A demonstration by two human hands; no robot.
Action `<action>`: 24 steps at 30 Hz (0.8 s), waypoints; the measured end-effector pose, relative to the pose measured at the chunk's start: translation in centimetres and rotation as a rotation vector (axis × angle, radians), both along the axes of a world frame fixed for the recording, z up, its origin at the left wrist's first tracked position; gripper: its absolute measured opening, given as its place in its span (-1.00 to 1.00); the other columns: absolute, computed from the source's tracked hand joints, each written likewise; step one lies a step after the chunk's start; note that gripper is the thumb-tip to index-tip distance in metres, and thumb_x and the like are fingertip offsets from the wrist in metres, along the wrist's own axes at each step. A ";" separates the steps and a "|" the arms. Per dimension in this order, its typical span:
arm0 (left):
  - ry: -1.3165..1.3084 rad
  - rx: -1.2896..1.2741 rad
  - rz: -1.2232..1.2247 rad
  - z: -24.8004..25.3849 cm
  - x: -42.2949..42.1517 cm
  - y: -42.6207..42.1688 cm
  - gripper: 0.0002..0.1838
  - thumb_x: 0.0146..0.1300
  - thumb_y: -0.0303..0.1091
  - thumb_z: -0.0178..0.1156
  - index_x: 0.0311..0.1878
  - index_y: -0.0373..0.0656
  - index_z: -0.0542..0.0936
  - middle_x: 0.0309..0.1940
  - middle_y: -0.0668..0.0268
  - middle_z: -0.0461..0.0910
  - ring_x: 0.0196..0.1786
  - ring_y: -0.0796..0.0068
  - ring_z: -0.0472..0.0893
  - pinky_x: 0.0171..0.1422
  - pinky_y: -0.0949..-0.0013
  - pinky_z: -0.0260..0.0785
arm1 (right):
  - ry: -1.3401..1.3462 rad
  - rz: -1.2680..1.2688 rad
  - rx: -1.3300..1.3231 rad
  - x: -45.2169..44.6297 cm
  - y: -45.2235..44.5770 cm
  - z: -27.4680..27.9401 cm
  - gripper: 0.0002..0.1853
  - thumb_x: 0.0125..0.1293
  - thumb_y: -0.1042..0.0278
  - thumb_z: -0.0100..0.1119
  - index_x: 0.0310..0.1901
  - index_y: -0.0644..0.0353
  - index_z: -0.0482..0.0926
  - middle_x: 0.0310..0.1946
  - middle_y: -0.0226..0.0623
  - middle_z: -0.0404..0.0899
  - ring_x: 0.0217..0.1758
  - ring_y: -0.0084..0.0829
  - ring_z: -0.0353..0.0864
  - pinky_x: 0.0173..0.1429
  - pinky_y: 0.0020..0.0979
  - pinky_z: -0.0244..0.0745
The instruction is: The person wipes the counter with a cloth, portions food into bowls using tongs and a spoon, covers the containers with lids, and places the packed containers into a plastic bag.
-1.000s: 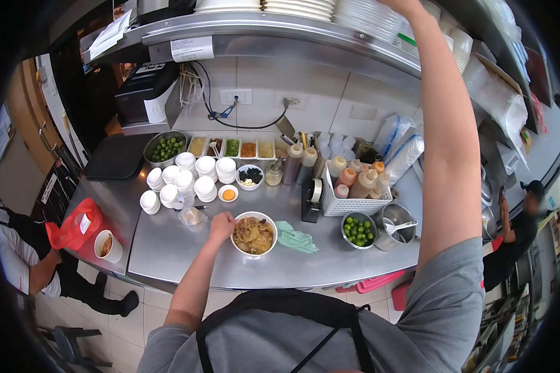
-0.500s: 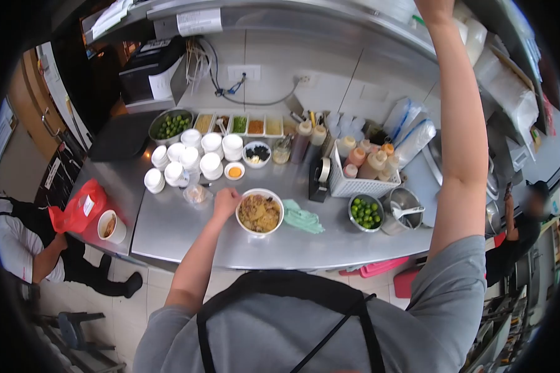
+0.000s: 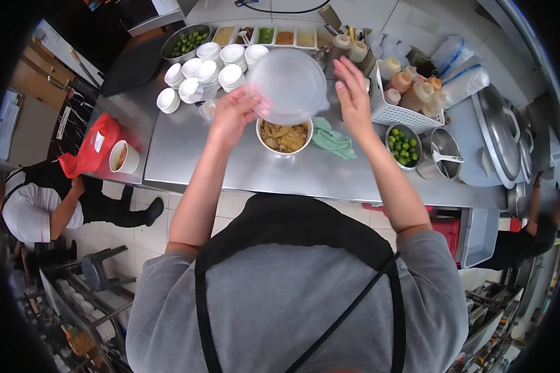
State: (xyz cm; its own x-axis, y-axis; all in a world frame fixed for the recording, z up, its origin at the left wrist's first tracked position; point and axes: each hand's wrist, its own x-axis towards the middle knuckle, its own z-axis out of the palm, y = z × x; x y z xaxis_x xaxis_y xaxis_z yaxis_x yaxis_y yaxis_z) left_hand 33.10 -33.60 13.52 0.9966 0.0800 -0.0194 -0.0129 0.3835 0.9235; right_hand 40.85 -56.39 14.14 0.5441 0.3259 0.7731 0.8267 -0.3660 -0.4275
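Observation:
A clear round plastic lid [image 3: 289,84] is raised over the white bowl [image 3: 282,151], which holds a brown and yellow food. My left hand [image 3: 235,114] pinches the lid's left edge between thumb and fingers. Just beyond the lid's right edge is my right hand [image 3: 353,96], fingers stretched out and apart, gripping nothing. The lid hides the back of the bowl. A crumpled green cloth [image 3: 333,138] lies right of the bowl, and a small wrapped bag [image 3: 208,110] sits left of my left hand.
Stacked white cups [image 3: 206,71] stand behind on the left, near a bowl of green limes [image 3: 188,42]. On the right are a white basket [image 3: 404,118] of sauce bottles, another lime bowl [image 3: 404,146] and a metal pot [image 3: 442,155]. A person [image 3: 43,199] stands left by a red bag [image 3: 93,146].
My right hand has come down from the overhead shelf to beside the lid. A clear lid is now in my left hand, which has lifted off the counter. The view has tilted down.

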 end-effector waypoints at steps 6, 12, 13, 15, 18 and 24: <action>0.090 0.221 0.049 -3.5 -1.0 -2.3 -0.63 0.18 -0.25 0.08 -0.01 -0.27 0.42 -0.17 0.20 0.52 -0.13 0.44 0.52 -0.04 0.40 0.37 | 1.136 0.115 0.580 0.2 0.6 -7.9 -0.71 0.20 0.38 0.07 -0.06 0.29 0.45 -0.19 -0.34 0.44 -0.27 -0.61 0.41 -0.14 -0.61 0.30; 0.286 0.318 0.517 -11.1 1.4 -2.9 -0.49 0.24 -0.04 -0.06 0.05 -0.32 0.38 -0.07 0.13 0.47 0.04 0.30 0.40 0.14 0.32 0.17 | 0.710 -0.288 0.344 0.0 4.5 -16.5 -0.70 0.19 0.22 0.08 -0.15 0.26 0.50 -0.31 -0.31 0.47 -0.32 -0.55 0.38 -0.16 -0.52 0.32; 0.234 0.457 0.537 -12.0 1.8 -3.2 -0.51 0.25 -0.07 -0.09 0.03 -0.33 0.39 -0.09 0.11 0.48 0.02 0.28 0.42 0.12 0.33 0.19 | 0.767 -0.299 0.347 -0.7 5.1 -15.9 -0.70 0.20 0.20 0.06 -0.16 0.26 0.50 -0.29 -0.24 0.46 -0.25 -0.47 0.39 -0.10 -0.46 0.31; 0.184 0.691 0.577 -12.3 1.9 -4.1 -0.58 0.29 -0.16 -0.18 -0.02 -0.33 0.42 -0.15 0.02 0.50 -0.05 0.23 0.47 0.04 0.34 0.24 | 0.709 -0.291 0.353 -1.2 5.7 -15.6 -0.73 0.19 0.26 0.03 -0.17 0.27 0.49 -0.27 -0.17 0.45 -0.19 -0.33 0.39 -0.05 -0.39 0.29; 0.125 0.716 0.588 -12.6 1.7 -4.0 -0.61 0.29 -0.19 -0.19 -0.04 -0.30 0.44 -0.19 0.03 0.52 -0.10 0.20 0.49 0.01 0.32 0.26 | 0.604 -0.312 0.316 -1.7 5.9 -15.4 -0.74 0.18 0.30 -0.02 -0.16 0.27 0.47 -0.26 -0.08 0.44 -0.13 -0.16 0.39 -0.01 -0.30 0.26; 0.067 0.692 0.564 -13.1 2.2 -3.6 -0.63 0.28 -0.17 -0.14 -0.09 -0.28 0.48 -0.23 0.09 0.53 -0.16 0.35 0.49 -0.05 0.37 0.28 | 0.544 -0.326 0.177 -1.5 5.4 -14.1 -0.74 0.18 0.25 0.00 -0.23 0.28 0.50 -0.33 -0.04 0.45 -0.22 -0.08 0.40 -0.08 -0.26 0.29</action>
